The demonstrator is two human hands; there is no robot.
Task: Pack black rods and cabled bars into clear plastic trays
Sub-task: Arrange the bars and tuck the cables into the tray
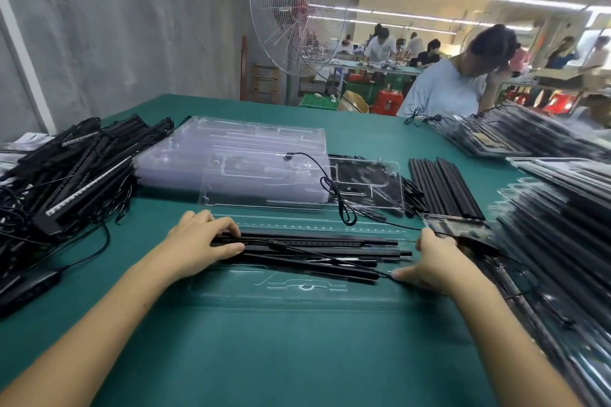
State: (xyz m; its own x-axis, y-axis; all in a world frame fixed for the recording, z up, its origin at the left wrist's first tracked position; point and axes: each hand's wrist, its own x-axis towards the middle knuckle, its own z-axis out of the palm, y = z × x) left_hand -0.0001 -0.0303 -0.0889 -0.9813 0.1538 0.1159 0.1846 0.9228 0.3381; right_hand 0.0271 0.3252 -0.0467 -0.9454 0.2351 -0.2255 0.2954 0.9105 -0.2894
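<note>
Left hand (201, 239) pinches the left ends of the rods (314, 249), thumb on the near side and fingers over, likely squaring the bundle so it seats in the slots. Rods lie across the tray (297, 294), not yet lined up. Right hand (436, 258) is at the right ends; fingers are hidden, so can't tell if it grips. Cable (340, 201) loops beyond the tray, probably tucked in last.
</note>
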